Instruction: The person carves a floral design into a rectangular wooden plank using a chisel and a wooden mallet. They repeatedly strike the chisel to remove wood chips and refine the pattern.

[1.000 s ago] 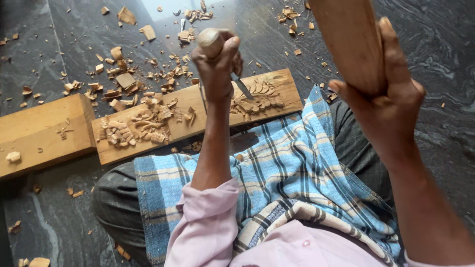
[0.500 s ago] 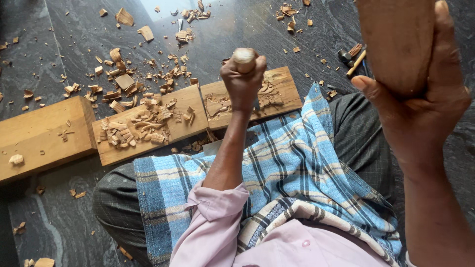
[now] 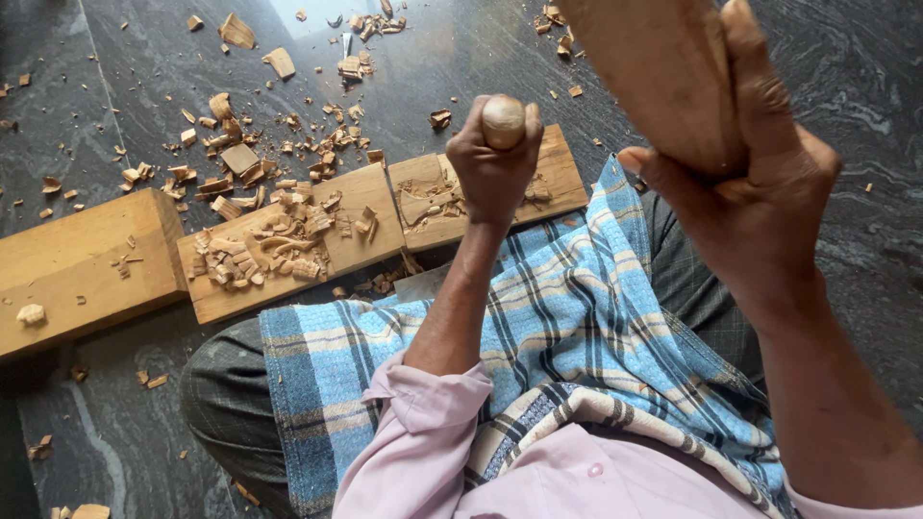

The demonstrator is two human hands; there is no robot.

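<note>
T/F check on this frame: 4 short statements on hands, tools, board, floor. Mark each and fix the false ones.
1. The left hand grips a round-topped chisel handle over the carved board. True.
2. The right hand is empty. False: it holds a wooden mallet, raised.
3. Wood chips lie on the board and the dark stone floor. True.
4. A red cloth covers the lap. False: a blue checked cloth.

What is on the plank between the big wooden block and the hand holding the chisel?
In the head view, a heap of curled wood shavings lies on the plank, between the wooden block and the left hand gripping the chisel handle.
</note>
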